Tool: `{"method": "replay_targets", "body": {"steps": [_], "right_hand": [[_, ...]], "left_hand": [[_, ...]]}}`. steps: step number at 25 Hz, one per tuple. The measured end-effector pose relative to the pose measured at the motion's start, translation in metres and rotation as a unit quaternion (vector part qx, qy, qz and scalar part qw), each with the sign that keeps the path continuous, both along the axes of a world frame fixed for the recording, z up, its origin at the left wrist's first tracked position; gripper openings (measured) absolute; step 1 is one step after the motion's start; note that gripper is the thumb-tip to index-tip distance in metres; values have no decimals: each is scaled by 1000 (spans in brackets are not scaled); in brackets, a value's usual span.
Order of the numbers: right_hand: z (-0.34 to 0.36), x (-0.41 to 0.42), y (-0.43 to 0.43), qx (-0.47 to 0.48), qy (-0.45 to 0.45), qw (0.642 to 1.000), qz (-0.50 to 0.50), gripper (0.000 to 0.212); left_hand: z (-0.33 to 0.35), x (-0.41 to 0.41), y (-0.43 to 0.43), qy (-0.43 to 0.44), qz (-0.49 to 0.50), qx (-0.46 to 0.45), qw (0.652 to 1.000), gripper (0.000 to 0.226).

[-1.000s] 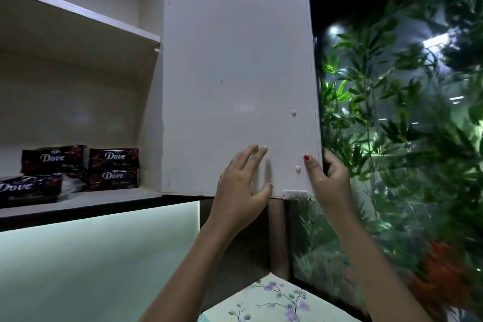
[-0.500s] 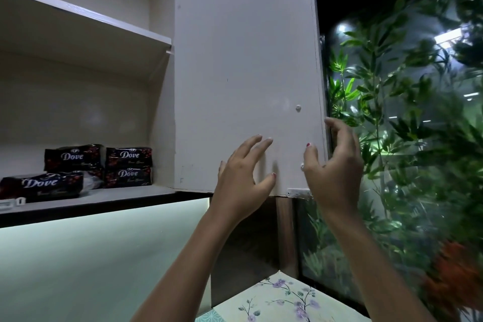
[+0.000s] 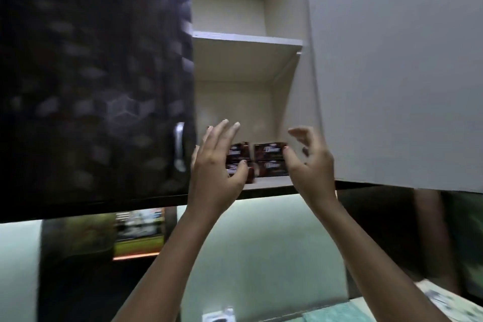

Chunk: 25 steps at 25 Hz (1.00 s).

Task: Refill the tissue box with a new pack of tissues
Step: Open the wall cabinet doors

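Reaching up into an open wall cabinet (image 3: 282,102), both hands raised and holding nothing.

Left hand (image 3: 217,165) and right hand (image 3: 311,165) spread loose-fingered before the dark tissue packs (image 3: 270,159), stacked 2 high on the lower shelf (image 3: 271,182); contact impossible to tell. Dark door (image 3: 91,81) left, pale door (image 3: 397,68) right.

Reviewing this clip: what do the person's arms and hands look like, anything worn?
Both forearms are bare with no sleeves in view. The left hand and right hand show no gloves, rings or watch. The right thumbnail looks painted red; motion blur hides finer detail.
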State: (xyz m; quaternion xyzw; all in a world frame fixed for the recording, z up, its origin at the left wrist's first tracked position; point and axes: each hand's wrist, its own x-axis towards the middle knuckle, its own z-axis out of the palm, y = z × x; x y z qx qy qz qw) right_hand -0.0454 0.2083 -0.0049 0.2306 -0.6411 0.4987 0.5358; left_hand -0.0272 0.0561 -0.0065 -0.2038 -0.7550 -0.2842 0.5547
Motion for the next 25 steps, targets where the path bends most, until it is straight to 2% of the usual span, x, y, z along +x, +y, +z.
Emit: {"method": "replay_targets", "body": {"steps": [2, 5, 8, 10, 12, 15, 17, 19, 23, 25], "right_hand": [[3, -15, -53, 72, -57, 993, 74, 32], [10, -39, -109, 148, -150, 967, 140, 51], [21, -65, -148, 112, -231, 943, 211, 59], [24, -82, -166, 67, -264, 928, 255, 43], [23, -96, -178, 70, -276, 935, 211, 31], [24, -91, -178, 77, -304, 938, 148, 30], [20, -64, -170, 31, -284, 938, 198, 20], [9, -16, -168, -7, -211, 949, 234, 9], [-4, 75, -177, 24, -84, 964, 252, 29], [-6, 107, -183, 48, -65, 940, 331, 31]], "left_hand": [[-3, 3, -45, -22, 56, -11, 998, 64], [-5, 9, -90, -55, 95, -22, 994, 62], [-8, 19, -123, -63, 102, -23, 992, 63], [-10, 24, -140, -68, 105, -30, 992, 63], [-12, 29, -153, -73, 107, -32, 991, 63], [-15, 35, -163, -82, 88, -29, 992, 63], [-15, 40, -165, -66, 54, -17, 996, 62], [-12, 50, -159, -37, -7, 16, 999, 60], [-10, 89, -139, 23, -136, 107, 985, 57], [-10, 110, -146, 74, -141, 138, 977, 56]]}}
